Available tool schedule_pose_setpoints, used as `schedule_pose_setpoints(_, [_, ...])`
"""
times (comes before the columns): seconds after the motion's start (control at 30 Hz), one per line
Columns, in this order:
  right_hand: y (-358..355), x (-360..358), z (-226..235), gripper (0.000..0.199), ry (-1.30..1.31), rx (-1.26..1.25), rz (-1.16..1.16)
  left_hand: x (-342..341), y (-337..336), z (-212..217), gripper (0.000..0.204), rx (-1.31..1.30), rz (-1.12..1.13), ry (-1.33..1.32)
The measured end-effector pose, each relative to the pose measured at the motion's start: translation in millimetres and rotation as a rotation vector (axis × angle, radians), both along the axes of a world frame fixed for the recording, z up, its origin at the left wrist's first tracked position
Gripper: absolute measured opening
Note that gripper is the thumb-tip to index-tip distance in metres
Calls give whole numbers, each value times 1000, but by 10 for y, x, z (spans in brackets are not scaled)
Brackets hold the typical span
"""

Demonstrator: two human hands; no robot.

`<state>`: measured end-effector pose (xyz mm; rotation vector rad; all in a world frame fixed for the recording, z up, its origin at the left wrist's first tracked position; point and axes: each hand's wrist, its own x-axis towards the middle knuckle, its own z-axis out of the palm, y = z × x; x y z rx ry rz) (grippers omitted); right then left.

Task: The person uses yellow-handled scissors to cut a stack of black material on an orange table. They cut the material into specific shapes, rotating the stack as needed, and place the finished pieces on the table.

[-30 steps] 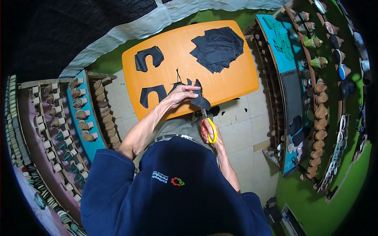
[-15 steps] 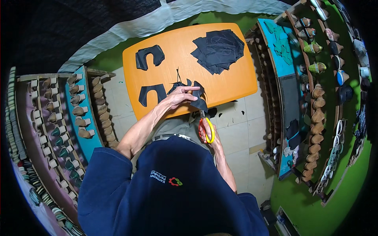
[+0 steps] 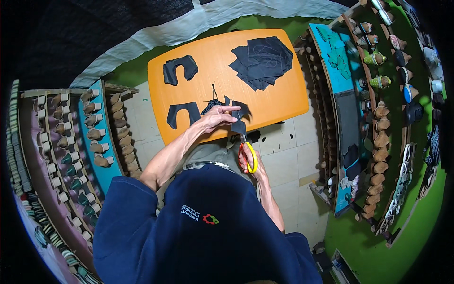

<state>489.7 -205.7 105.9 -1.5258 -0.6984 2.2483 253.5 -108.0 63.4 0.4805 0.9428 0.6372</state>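
Two hands at the orange table's (image 3: 283,102) near edge: our left hand (image 3: 215,118) pinches a black cut piece (image 3: 238,118), right hand (image 3: 247,160) fingers clamped through yellow-handled scissors (image 3: 248,150). Black scrap stack (image 3: 262,61) sits far right, bare board between.

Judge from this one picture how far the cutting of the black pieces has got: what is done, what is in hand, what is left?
Done, by the look of it: two cut black shapes lie on the orange table. In hand: the left hand holds a black piece while the right hand works yellow-handled scissors into it. Probably left: the stack of black sheets, apparently uncut. Black offcuts dot the floor.
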Motion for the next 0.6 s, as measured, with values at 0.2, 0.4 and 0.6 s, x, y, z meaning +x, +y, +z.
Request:
schedule_pose_setpoints(0.2, [47,-14,-42,57,-7,-8,-2,59,-45,85,69,-1,86,-32])
schedule_pose_setpoints(0.4, [62,-7,-5,59,-41,17,-2,101,-108,73,67,20,142,-20])
schedule_pose_setpoints(0.6, [54,34,33,58,-106,32,46,60,-89,-52,57,13,243,10])
